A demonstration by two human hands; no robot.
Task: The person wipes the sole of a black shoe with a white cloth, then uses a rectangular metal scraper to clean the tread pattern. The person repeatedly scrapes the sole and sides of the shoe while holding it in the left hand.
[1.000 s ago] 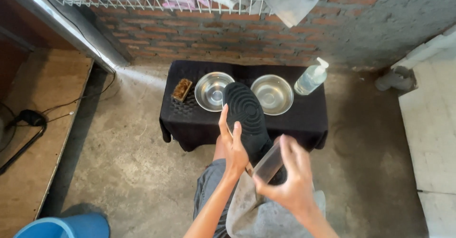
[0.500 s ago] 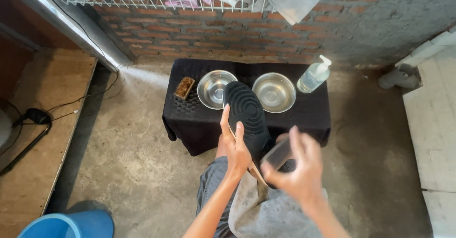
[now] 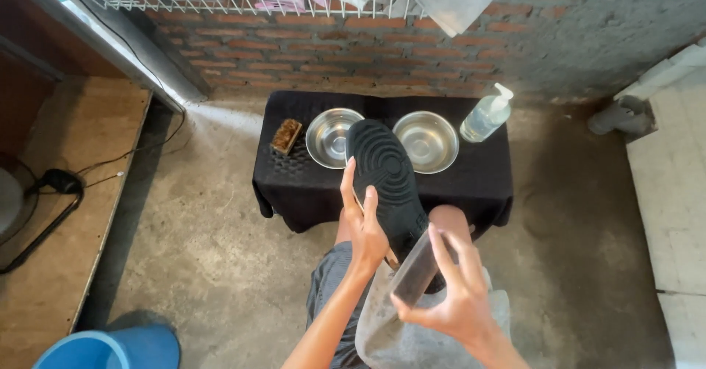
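My left hand (image 3: 364, 222) grips a black shoe (image 3: 386, 178) from its left side, sole turned up toward me, toe pointing away. My right hand (image 3: 448, 295) holds a dark, flat, shiny object (image 3: 415, 270) against the heel end of the sole. A grey cloth (image 3: 390, 332) lies over my lap beneath both hands. Beyond the shoe stands a low table draped in black cloth (image 3: 471, 181) with two steel bowls (image 3: 327, 137) (image 3: 430, 141), a brown brush (image 3: 287, 135) at its left and a clear pump bottle (image 3: 485, 115) at its right.
A brick wall with a white wire shelf (image 3: 220, 1) holding a grey cloth runs along the back. A blue bucket (image 3: 103, 348) sits at the lower left on the concrete floor. A wooden platform with a black cable (image 3: 51, 192) lies to the left, a grey pipe (image 3: 618, 115) to the right.
The shoe and both hands stay almost in place. My right hand has shifted slightly along the heel end of the sole with the flat object.
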